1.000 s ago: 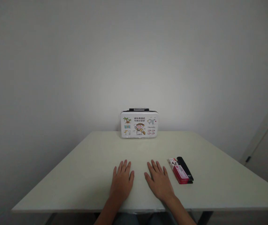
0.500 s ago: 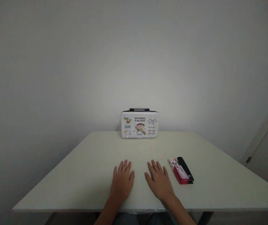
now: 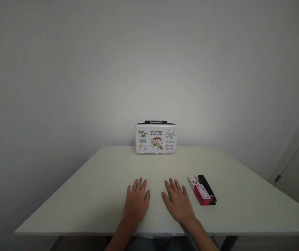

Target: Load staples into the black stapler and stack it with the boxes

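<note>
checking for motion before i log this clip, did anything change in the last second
Nothing visibly changed. The left hand and right hand lie flat and open on the pale table, the red and black flat packet sits just right of them, and the white cartoon-printed case stands at the far edge.

Count on the surface (image 3: 243,209): one white printed case (image 3: 156,138), one red packet (image 3: 201,193), one black flat item (image 3: 207,188) (touching the packet), two hands, left hand (image 3: 136,202) and right hand (image 3: 178,202).
</note>
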The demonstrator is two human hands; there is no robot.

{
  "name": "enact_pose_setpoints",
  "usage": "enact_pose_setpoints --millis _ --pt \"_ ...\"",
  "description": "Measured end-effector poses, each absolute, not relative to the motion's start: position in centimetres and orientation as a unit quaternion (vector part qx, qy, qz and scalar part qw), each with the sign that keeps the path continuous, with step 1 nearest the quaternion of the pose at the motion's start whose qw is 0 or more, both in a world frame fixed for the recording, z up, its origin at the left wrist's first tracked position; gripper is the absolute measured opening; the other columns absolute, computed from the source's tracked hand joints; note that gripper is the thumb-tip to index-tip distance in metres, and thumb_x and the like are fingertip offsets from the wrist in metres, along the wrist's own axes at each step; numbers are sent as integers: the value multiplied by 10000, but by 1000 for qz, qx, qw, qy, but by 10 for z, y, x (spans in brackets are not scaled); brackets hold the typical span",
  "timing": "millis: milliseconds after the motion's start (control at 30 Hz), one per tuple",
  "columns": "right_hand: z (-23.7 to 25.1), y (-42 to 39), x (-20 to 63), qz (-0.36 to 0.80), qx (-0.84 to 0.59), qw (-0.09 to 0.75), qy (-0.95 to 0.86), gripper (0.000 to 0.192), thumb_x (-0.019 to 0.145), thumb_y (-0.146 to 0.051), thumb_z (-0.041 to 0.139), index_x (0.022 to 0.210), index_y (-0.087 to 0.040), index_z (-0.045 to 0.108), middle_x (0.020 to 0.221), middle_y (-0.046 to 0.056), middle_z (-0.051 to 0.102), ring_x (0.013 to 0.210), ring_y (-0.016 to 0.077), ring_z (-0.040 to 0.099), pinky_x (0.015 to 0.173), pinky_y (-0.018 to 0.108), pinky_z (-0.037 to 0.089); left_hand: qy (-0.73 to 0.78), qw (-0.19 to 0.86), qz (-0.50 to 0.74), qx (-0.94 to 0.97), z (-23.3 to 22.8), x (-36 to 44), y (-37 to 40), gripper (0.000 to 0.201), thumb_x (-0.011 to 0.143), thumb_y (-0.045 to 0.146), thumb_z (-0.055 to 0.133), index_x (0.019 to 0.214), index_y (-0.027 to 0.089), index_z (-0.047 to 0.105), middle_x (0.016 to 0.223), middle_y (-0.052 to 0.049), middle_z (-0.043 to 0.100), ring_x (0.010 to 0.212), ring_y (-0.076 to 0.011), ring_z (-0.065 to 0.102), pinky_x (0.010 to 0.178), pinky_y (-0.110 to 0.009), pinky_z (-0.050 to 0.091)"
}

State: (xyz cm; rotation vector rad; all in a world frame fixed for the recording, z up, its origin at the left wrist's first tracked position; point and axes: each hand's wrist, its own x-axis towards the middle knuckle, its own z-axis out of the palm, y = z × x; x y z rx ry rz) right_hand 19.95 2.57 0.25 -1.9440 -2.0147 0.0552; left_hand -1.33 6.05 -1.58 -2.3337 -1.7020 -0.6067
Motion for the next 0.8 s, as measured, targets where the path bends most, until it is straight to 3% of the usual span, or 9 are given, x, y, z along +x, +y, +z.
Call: enact_pose_setpoints --millis 800 --pt "3 26 199 14 -687 163 -708 633 1007 -583 284 1562 -282 330 1637 22 214 1523 272 116 1222 499 69 -572 98 -207 -788 -13 -13 58 502 1024 397 337 1496 255 430 1579 -83 378 1471 -307 308 1173 -592 279"
